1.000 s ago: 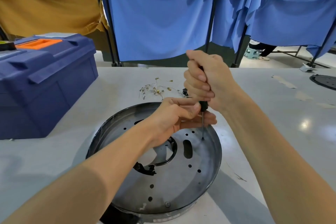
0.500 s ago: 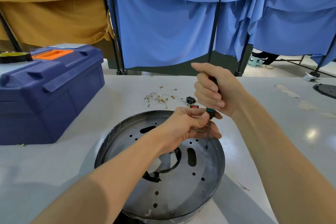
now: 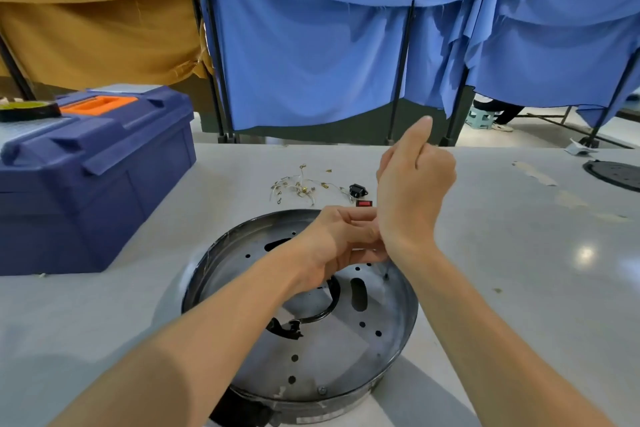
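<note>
Pan [image 3: 332, 367]: one, beneath left hand [image 3: 332, 239], right hand [image 3: 412, 191].

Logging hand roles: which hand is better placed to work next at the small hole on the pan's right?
Right, likely: the right hand stands curled just above that hole in the pan; the left hand sits lower, beside it. Any tool is hidden.

The right hand [image 3: 414, 191] has twisted round, thumb now up, its back toward the camera, hiding the screwdriver.
</note>
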A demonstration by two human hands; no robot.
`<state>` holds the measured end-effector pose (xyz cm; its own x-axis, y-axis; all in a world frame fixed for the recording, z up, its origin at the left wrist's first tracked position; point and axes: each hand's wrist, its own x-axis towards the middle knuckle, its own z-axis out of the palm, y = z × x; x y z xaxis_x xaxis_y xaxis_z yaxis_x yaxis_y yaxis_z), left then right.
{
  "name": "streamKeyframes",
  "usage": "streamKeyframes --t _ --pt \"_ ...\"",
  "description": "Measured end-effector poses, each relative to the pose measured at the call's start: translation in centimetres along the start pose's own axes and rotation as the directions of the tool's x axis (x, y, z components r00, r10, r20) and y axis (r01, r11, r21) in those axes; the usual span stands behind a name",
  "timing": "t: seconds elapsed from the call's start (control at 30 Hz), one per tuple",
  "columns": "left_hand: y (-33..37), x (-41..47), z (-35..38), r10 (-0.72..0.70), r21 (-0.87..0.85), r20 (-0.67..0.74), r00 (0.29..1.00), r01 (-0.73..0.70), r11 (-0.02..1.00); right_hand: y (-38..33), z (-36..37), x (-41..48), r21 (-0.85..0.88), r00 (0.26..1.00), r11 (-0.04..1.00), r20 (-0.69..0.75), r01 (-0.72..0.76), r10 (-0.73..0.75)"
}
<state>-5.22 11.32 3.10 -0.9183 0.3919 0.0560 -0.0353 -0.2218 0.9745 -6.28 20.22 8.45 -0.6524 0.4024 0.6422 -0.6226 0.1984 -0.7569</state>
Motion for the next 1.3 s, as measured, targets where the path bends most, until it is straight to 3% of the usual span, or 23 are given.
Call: streamKeyframes --t 0.07,0.13,0.2,0.27,0.33,0.4,0.5,0.57,0.67,0.77,0.97,1.13,1.3 --pt "0.3 -0.3 -0.1 0.025 0.009 -0.049 0.998 -0.025 1.000 0.1 -0.7 0.5 0.054 0.995 0.994 -0.031 -0.094 0.096" --pt "0.7 -0.4 -0.4 0.072 0.061 -0.153 0.986 -0.063 0.996 0.1 -1.6 1.7 0.160 0.954 0.944 -0.028 -0.290 0.298" --pt "0.9 -0.5 -0.7 0.182 0.239 -0.249 0.951 -0.122 0.963 -0.1 -3.1 3.6 0.299 0.897 0.855 0.011 -0.425 0.442" --pt "1.2 -0.5 -1.2 0.296 0.504 -0.283 0.912 -0.121 0.855 -0.4 -4.7 5.7 0.412 0.871 0.782 0.060 -0.467 0.488" --pt "1.3 -0.4 -1.5 0.336 0.694 -0.263 0.905 -0.064 0.717 -0.7 -6.0 7.6 0.387 0.874 0.788 0.124 -0.479 0.470" --pt "1.3 -0.1 -1.6 0.331 0.831 -0.246 0.911 0.022 0.556 -0.4 -6.5 8.6 0.205 0.881 0.862 0.213 -0.463 0.423" --pt "1.6 0.5 -1.9 0.339 0.958 -0.226 0.913 0.146 0.246 1.2 -6.1 7.6 -0.327 0.812 0.911 0.442 -0.249 0.381" --pt "1.8 0.8 -2.4 0.279 0.969 -0.225 0.934 0.184 0.164 2.5 -5.4 6.1 -0.544 0.654 0.836 0.605 -0.078 0.455" --pt "2.0 0.9 -3.3 0.190 0.967 -0.254 0.948 0.251 0.039 3.9 -4.5 4.3 -0.645 0.392 0.763 0.715 0.049 0.579" --pt "2.2 1.0 -4.2 0.210 0.948 -0.315 0.926 0.319 0.018 4.3 -3.7 3.3 -0.630 0.306 0.765 0.761 0.133 0.573" --pt "2.0 1.6 -4.9 0.297 0.956 -0.284 0.912 0.293 0.012 3.5 -3.7 3.9 -0.593 0.287 0.791 0.791 0.149 0.539" --pt "2.0 1.8 -5.1 0.285 0.965 -0.258 0.923 0.261 0.028 3.6 -3.9 4.0 -0.599 0.283 0.790 0.786 0.132 0.549" --pt "2.2 1.6 -5.9 0.237 0.973 -0.220 0.946 0.195 0.125 4.0 -3.9 4.1 -0.610 0.249 0.783 0.783 0.122 0.570"
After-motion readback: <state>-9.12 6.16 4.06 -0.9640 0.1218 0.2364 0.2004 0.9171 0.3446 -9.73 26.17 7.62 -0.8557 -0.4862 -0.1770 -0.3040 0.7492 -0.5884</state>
